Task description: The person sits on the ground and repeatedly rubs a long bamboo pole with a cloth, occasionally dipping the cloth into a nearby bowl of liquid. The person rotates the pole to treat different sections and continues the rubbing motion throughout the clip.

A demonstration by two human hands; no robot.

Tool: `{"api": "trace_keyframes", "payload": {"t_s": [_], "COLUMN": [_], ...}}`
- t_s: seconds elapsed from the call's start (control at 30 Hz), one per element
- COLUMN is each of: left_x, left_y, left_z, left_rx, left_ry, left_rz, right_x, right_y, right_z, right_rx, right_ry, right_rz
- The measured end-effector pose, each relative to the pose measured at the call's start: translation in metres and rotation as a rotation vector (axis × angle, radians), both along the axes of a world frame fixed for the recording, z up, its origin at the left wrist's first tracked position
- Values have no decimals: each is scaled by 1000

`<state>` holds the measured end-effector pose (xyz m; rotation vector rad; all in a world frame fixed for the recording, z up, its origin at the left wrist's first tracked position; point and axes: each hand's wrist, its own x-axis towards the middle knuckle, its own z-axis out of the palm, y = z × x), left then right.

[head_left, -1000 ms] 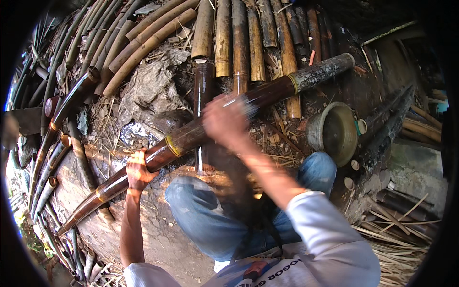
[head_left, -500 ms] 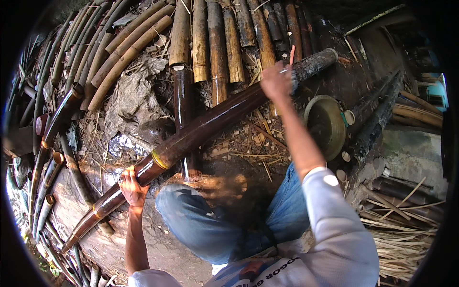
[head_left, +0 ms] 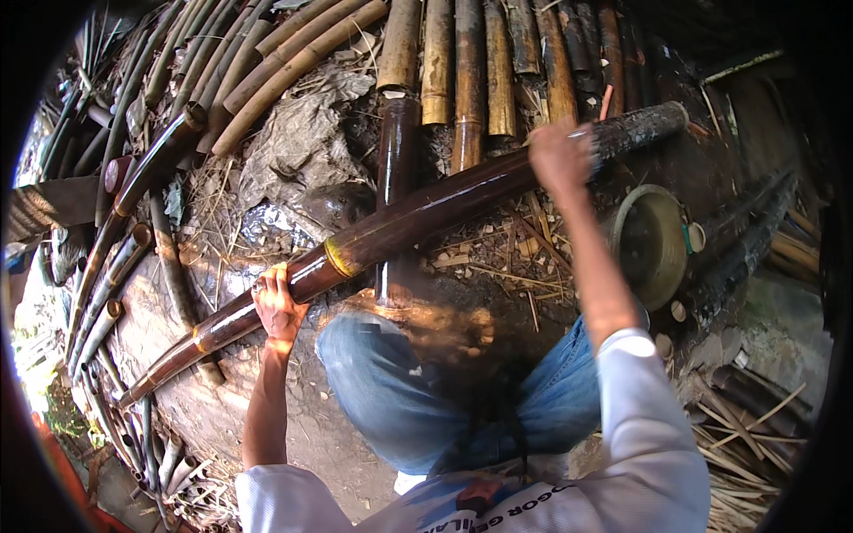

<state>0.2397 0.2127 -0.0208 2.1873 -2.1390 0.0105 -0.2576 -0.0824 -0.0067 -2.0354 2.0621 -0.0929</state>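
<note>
A long, wet, dark brown bamboo pole (head_left: 435,206) slants across in front of me, from near left to far right, with a yellowish ring at one joint. Its far end is mottled grey, while the rest is glossy. My left hand (head_left: 279,306) is closed around the narrower near part. Farther along, my right hand (head_left: 562,160) presses on top of the pole with bent fingers, smeared by motion. Something pale shows at its fingers, too blurred to name. Beneath, a shorter dark bamboo piece (head_left: 397,151) crosses under the pole.
A round basin (head_left: 653,249) stands right of my right forearm, beside dark mottled bamboo poles (head_left: 742,244). Several yellow-brown bamboo lengths (head_left: 469,80) lie at the back. Curved bamboo pieces (head_left: 298,62) and a crumpled sheet (head_left: 298,147) are at left. Split strips (head_left: 746,489) lie lower right.
The whole view has swung left, so things sit farther right in it. My right hand has slid slightly along the pole, away from its mottled end; my left hand keeps its grip.
</note>
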Motion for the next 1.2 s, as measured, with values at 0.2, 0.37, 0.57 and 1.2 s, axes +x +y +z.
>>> {"api": "trace_keyframes", "payload": {"t_s": [0.2,0.37,0.57,1.2], "left_x": [21,24,3,18], "left_y": [-6,-9,4,-7], "left_z": [-4,-9,-8,-2], "left_rx": [-37,-26,-26,-77], "left_ry": [79,44,-46,39], "left_rz": [-130,-120,-15,-154], "right_x": [295,145,-83,142], "right_y": [179,93,-50,74], "right_z": [-38,-50,14,-22], "right_rx": [-252,-218,-83,-47], "right_ry": [-428,-106,205,68], "right_rz": [659,420,-129,347]}}
